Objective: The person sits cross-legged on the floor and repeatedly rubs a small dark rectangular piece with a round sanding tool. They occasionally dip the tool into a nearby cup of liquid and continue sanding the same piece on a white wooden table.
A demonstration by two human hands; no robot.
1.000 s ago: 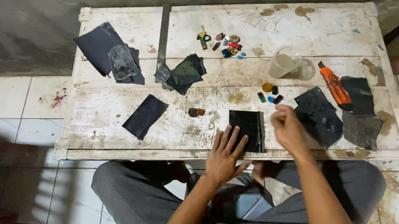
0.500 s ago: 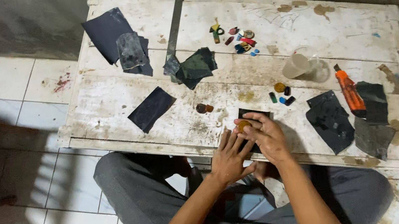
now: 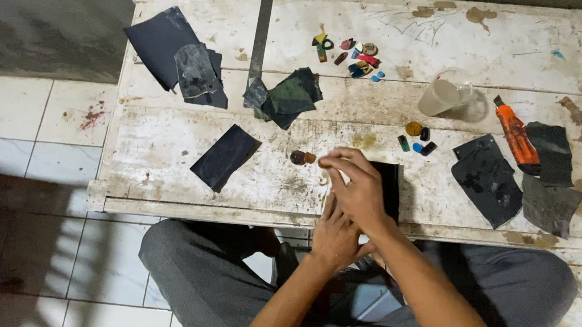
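Right hand (image 3: 359, 185) now brought together with left hand (image 3: 336, 235) over the near edge of the worn, paint-scuffed white wooden table (image 3: 178, 136), whereas a second ago set apart at either side of the dark rectangular sandpaper sheet (image 3: 390, 185). Right fingers curled and closed round something small and pale, barely visible; exact object not determinable. Left palm pressed up against the right from below, fingers half-folded; grip cannot be told. Sheet now mostly covered by the hands, only its right strip showing, flat on the table edge. Change judged as a shift from flat handling of the sheet to work held in the fingers above it. Just right of the sheet: small coloured stones or beads (image 3: 416, 138), glossy, rounded and oblong. Further right: crumpled grey abrasive sheets (image 3: 486, 178), matte, and an orange-handled cutter (image 3: 516, 138). Beyond the sheet: clear plastic cup (image 3: 444, 95), tipped on its side. Left of it: flat dark rectangle of abrasive paper (image 3: 224, 156).
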